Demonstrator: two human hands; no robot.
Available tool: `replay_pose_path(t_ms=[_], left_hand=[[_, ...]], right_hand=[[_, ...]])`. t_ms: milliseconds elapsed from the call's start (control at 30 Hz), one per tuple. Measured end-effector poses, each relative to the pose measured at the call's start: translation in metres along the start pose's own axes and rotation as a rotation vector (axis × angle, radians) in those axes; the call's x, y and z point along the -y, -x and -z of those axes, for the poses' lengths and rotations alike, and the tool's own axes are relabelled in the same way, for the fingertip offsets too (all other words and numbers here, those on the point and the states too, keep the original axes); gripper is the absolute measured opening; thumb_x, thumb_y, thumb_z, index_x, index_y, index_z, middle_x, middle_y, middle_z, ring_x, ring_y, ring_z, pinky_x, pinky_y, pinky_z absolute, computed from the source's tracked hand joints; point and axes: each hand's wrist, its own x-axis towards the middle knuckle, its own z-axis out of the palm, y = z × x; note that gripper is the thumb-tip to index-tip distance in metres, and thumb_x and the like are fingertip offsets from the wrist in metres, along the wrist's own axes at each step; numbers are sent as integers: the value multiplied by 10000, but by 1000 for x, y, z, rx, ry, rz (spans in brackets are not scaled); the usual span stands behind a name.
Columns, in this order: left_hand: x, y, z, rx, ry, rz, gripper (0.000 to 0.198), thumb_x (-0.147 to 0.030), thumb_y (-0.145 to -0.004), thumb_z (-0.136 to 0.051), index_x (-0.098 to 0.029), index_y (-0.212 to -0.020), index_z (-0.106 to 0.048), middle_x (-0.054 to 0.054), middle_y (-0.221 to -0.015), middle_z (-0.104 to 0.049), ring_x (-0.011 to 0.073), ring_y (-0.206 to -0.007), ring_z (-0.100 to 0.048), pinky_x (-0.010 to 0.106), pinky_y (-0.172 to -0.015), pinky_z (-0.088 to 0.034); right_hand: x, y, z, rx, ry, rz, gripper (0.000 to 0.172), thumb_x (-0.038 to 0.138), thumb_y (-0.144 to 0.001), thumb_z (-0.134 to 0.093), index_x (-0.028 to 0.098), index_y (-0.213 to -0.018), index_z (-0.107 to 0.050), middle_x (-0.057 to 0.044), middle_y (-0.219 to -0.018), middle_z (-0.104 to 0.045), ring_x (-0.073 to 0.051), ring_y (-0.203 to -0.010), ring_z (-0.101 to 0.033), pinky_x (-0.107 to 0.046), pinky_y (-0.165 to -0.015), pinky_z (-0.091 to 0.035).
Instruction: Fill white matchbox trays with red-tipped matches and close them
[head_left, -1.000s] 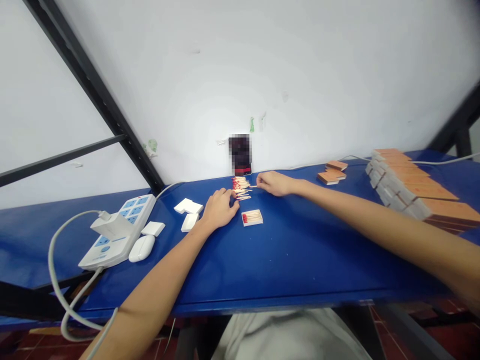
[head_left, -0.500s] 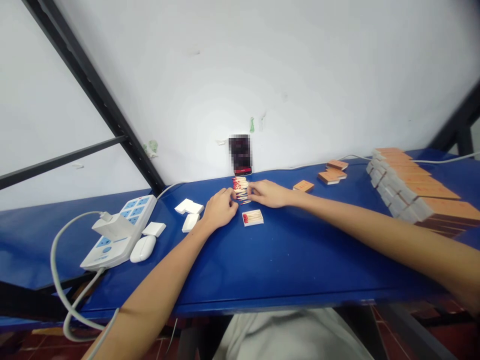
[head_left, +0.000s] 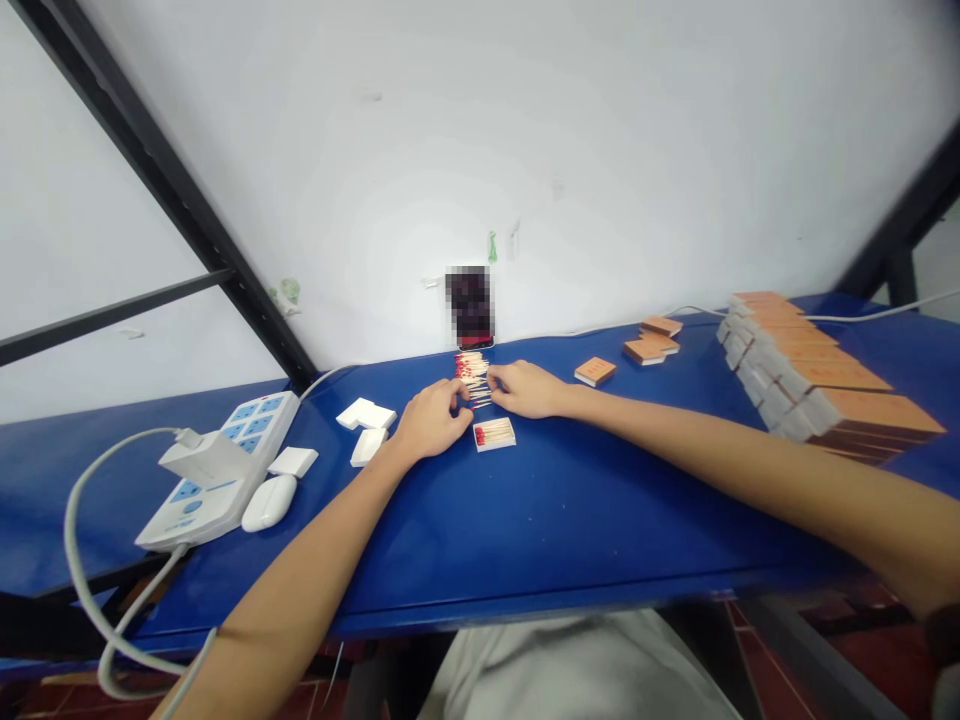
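A pile of red-headed matches (head_left: 472,368) lies on the blue table at the foot of the wall, heads to the left. My left hand (head_left: 433,420) is at the head ends, thumb and forefinger curled in against the nearest matches. At the plain ends, my right hand (head_left: 527,389) has its fingers bent together on the same matches; its fingertips are partly hidden. Just in front of both hands sits a small white matchbox tray (head_left: 495,445) with a layer of matches in it, touched by neither hand.
White empty trays (head_left: 367,412) and an earbud case (head_left: 268,502) lie left, beside a power strip (head_left: 225,480) with a plugged-in charger. A phone (head_left: 471,305) leans on the wall. Several orange matchboxes (head_left: 595,371) and stacked matchbox packs (head_left: 840,385) are on the right.
The view has shifted slightly, moving everything a little left in the picture. My left thumb and forefinger look a bit further apart; both hands stay at the match pile.
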Motion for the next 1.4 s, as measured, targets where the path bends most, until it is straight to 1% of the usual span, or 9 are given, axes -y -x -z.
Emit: replay_pose_path(t_ms=[100, 233, 367, 467, 633, 733, 1000, 1233, 1400], left_hand=[[0, 0, 1, 0, -2, 2, 177, -236, -775, -542, -232, -948, -579, 5, -814, -599, 189, -746, -566, 308, -649, -410], [1, 0, 1, 1, -6, -4, 181, -292, -811, -557, -235, -980, -590, 6, -815, -604, 189, -743, -569, 306, -644, -411], [1, -1, 1, 5, -10, -14, 169, -314, -844, -547, -236, -980, -608, 8, -797, -599, 185, -734, -568, 299, -644, -411], [1, -1, 2, 9, -14, -11, 167, -318, -854, -543, -236, -980, -616, 9, -802, -603, 179, -718, -564, 294, -631, -400], [2, -2, 1, 17, -2, -21, 159, -315, -857, -539, -239, -967, -626, 9, -803, -600, 179, -735, -566, 285, -612, -384], [3, -2, 0, 9, 1, -23, 152, -309, -861, -530, -241, -958, -626, 6, -800, -596, 174, -734, -567, 285, -613, -379], [6, -4, -2, 3, 32, -29, 150, -275, -855, -521, -229, -916, -649, 8, -780, -592, 168, -721, -559, 287, -646, -412], [12, -5, -1, -64, 68, -7, 186, -188, -826, -489, -203, -955, -621, -12, -702, -580, 162, -679, -554, 286, -651, -423], [12, -6, -2, -81, 12, -5, 211, -143, -808, -472, -188, -952, -619, -10, -671, -576, 169, -662, -553, 293, -644, -412]], right_hand=[[2, -1, 0, 3, 4, -35, 147, 304, -890, -490, 202, -919, -592, -50, -882, -686, -172, -734, -580, -260, -611, -297], [4, 1, -4, -67, -7, -64, 159, 295, -916, -453, 207, -922, -586, -45, -885, -691, -176, -759, -597, -261, -626, -301], [4, 4, -4, -94, 2, -54, 196, 310, -938, -427, 212, -984, -589, -50, -897, -700, -183, -765, -610, -266, -621, -293], [5, 5, -4, -90, 11, -38, 216, 318, -943, -423, 212, -1009, -599, -53, -914, -706, -182, -758, -613, -268, -608, -286], [6, 4, -4, -77, -3, -39, 187, 322, -910, -470, 211, -904, -620, -46, -898, -708, -175, -758, -604, -264, -607, -285], [5, 4, -5, -78, -12, -26, 166, 315, -893, -491, 215, -895, -623, -40, -880, -707, -171, -743, -597, -262, -604, -284], [3, 4, -5, -57, -57, 35, 167, 276, -887, -480, 217, -883, -635, -18, -820, -696, -155, -702, -585, -250, -603, -296], [5, 6, -3, -91, -72, 26, 260, 226, -880, -449, 222, -1049, -647, -29, -880, -710, -170, -750, -604, -249, -652, -328], [5, 5, -4, -88, -60, 11, 347, 238, -887, -442, 241, -1157, -660, -47, -1034, -727, -204, -902, -643, -264, -722, -370]])
